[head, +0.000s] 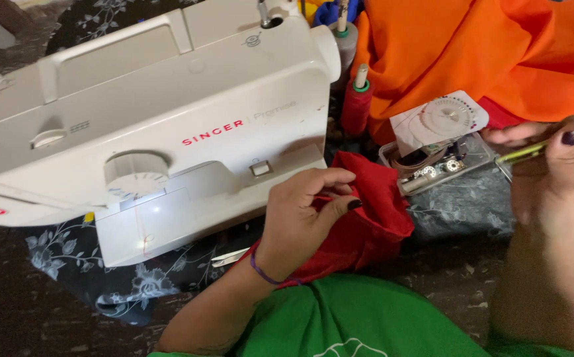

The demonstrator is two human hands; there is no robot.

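Observation:
My left hand (303,215) is closed on a piece of red fabric (373,208), pinching its folded edge just in front of the white sewing machine (168,112). My right hand (555,178) is at the right edge, gripping a thin yellow-green tool (532,152) that points left toward a clear plastic box of bobbins (442,165). A white round pin wheel (446,116) lies on top of that box.
A heap of orange cloth (492,53) fills the upper right. Two thread spools, one dark red (356,106) and one grey (346,39), stand right of the machine. Dark floral cloth (102,264) covers the surface. Green clothing (353,324) is at the bottom.

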